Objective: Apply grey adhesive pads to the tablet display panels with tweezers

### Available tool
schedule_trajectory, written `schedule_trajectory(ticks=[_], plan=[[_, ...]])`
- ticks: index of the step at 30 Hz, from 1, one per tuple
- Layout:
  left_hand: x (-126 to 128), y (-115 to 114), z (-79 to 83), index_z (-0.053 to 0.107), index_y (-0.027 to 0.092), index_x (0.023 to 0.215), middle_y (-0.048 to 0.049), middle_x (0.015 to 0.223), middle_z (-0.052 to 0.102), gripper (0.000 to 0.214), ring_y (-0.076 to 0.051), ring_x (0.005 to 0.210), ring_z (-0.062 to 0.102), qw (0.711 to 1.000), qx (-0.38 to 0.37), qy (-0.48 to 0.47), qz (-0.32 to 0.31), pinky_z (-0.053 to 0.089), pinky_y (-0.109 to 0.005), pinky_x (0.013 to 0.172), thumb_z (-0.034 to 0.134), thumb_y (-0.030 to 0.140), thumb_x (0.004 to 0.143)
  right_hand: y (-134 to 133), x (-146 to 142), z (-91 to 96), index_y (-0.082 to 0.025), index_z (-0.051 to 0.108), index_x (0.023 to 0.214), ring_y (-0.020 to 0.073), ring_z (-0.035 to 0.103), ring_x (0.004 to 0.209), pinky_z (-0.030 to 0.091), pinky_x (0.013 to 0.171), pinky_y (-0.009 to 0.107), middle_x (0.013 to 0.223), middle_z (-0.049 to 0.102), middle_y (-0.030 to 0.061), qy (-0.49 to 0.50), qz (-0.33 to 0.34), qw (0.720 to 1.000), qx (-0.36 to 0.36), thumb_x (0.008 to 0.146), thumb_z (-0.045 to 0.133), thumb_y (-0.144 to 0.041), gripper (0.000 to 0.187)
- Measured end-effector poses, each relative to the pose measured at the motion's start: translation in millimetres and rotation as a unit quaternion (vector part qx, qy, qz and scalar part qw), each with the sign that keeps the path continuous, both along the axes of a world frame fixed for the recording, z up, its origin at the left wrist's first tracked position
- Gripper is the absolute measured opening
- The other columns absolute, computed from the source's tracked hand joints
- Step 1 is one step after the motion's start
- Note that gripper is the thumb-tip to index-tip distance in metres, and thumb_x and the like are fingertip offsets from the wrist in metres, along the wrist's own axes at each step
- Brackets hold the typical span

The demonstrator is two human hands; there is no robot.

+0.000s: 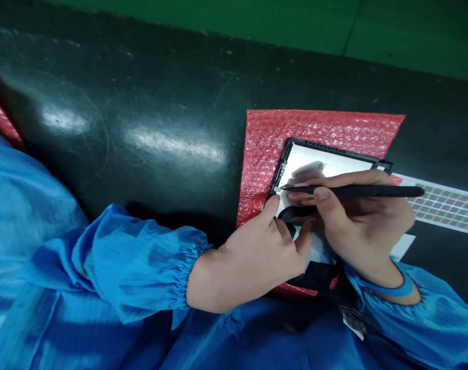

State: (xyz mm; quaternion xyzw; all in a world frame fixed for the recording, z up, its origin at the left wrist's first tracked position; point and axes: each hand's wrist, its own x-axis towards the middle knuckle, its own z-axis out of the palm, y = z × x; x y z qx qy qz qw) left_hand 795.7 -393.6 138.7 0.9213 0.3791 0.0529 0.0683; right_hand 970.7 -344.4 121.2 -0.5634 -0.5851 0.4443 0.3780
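A flat display panel (345, 163) with a black frame and a bright, reflective face lies on red bubble wrap (259, 159). In my right hand (357, 221) are slim black tweezers (376, 191), seen side-on, held like a pen. Their pointed tip meets a small white piece (277, 189) at the panel's left edge. Bent round the lower left edge of the panel is my left hand (257, 252), one fingertip pressing just below that white piece and the other fingers curled. Beside those fingers shows a dark curved shape (295, 211); whether it is a part or a reflection I cannot tell.
To the right, a white sheet (445, 200) bears a grid of small greyish labels. A white card (403, 247) sits partly behind my right wrist. The dark, shiny table (160, 123) extends left and back to a green surface (257, 23). More red wrap (2, 115) appears far left.
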Motion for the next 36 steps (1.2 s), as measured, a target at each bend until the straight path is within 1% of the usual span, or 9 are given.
schedule_trajectory(ticks=[9, 15, 18, 21, 24, 27, 29, 32, 36], plan=[[-9, 13, 0.0, 0.078, 0.01, 0.131, -0.0006, 0.069, 0.075, 0.032, -0.021, 0.058, 0.069, 0.998, -0.042, -0.003, -0.043, 0.051, -0.052, 0.122, 0.068, 0.029, 0.106, 1, -1, -5.2, -0.032, 0.081, 0.104, 0.0224, 0.088, 0.078, 0.077, 0.066, 0.032, 0.097, 0.087, 0.0008, 0.054, 0.009, 0.999, -0.002, 0.098, 0.086, -0.024, 0.011], [-11, 24, 1.0, 0.069, 0.005, 0.147, -0.0053, 0.076, 0.08, 0.085, -0.026, 0.067, 0.075, 0.993, -0.07, 0.026, -0.092, 0.054, -0.051, 0.116, 0.086, 0.069, 0.093, 7, 1, -12.2, -0.029, 0.077, 0.101, 0.0201, 0.088, 0.074, 0.077, 0.068, 0.03, 0.096, 0.086, -0.0002, 0.121, 0.003, 0.993, -0.008, 0.1, 0.085, -0.027, 0.008], [-20, 32, 14.1, 0.075, 0.011, 0.131, -0.0064, 0.08, 0.079, 0.058, -0.026, 0.073, 0.077, 0.993, -0.059, 0.012, -0.105, 0.059, -0.043, 0.098, 0.075, 0.062, 0.104, 11, 3, -20.0, -0.029, 0.074, 0.102, 0.0202, 0.088, 0.074, 0.078, 0.068, 0.032, 0.098, 0.087, -0.0003, 0.17, 0.011, 0.985, -0.01, 0.1, 0.086, -0.032, 0.012], [-40, 40, 28.2, 0.073, 0.018, 0.095, -0.0054, 0.07, 0.071, 0.046, -0.024, 0.06, 0.07, 0.997, -0.053, 0.023, 0.049, 0.048, -0.035, 0.062, 0.053, 0.054, 0.116, 13, 6, -29.4, -0.03, 0.073, 0.103, 0.0211, 0.087, 0.072, 0.076, 0.062, 0.033, 0.099, 0.088, -0.0005, 0.225, 0.026, 0.974, -0.005, 0.101, 0.086, -0.037, 0.015], [-62, 47, 28.1, 0.065, 0.02, 0.083, -0.0049, 0.064, 0.062, 0.053, -0.024, 0.054, 0.062, 0.965, -0.081, 0.084, 0.233, 0.034, -0.032, 0.055, 0.054, 0.064, 0.112, 12, 12, -32.9, -0.033, 0.074, 0.105, 0.0202, 0.085, 0.067, 0.072, 0.054, 0.031, 0.093, 0.087, -0.0025, 0.262, 0.018, 0.964, 0.037, 0.102, 0.084, -0.039, 0.012], [-72, 49, 14.7, 0.059, 0.022, 0.088, -0.0012, 0.069, 0.059, 0.035, -0.021, 0.059, 0.058, 0.948, -0.205, 0.043, 0.238, 0.033, -0.032, 0.06, 0.056, 0.049, 0.11, 8, 28, -24.2, -0.036, 0.075, 0.104, 0.0227, 0.084, 0.066, 0.071, 0.054, 0.038, 0.091, 0.086, -0.0017, 0.243, 0.004, 0.967, 0.079, 0.101, 0.084, -0.04, 0.011], [-71, 44, 4.2, 0.053, 0.024, 0.088, 0.0012, 0.072, 0.056, 0.028, -0.018, 0.062, 0.053, 0.931, -0.259, -0.087, 0.241, 0.036, -0.032, 0.063, 0.053, 0.04, 0.111, 6, 45, -13.5, -0.037, 0.076, 0.102, 0.0257, 0.083, 0.067, 0.07, 0.055, 0.044, 0.09, 0.085, -0.0001, 0.218, -0.021, 0.971, 0.097, 0.098, 0.087, -0.042, 0.012], [-61, 32, -9.2, 0.045, 0.025, 0.09, 0.0017, 0.078, 0.054, 0.028, -0.016, 0.067, 0.051, 0.88, -0.255, -0.285, 0.281, 0.042, -0.031, 0.063, 0.046, 0.041, 0.113, 4, 78, 1.0, -0.038, 0.078, 0.095, 0.0287, 0.081, 0.065, 0.07, 0.055, 0.05, 0.087, 0.083, 0.0015, 0.177, -0.095, 0.973, 0.114, 0.091, 0.093, -0.046, 0.017], [-43, 17, -23.6, 0.039, 0.028, 0.111, 0.0012, 0.09, 0.064, 0.024, -0.016, 0.071, 0.062, 0.838, -0.26, -0.367, 0.307, 0.053, -0.03, 0.065, 0.054, 0.048, 0.11, 4, 123, 1.0, -0.037, 0.08, 0.088, 0.0276, 0.077, 0.059, 0.067, 0.052, 0.051, 0.081, 0.08, 0.0004, 0.145, -0.187, 0.959, 0.155, 0.088, 0.094, -0.043, 0.015]])
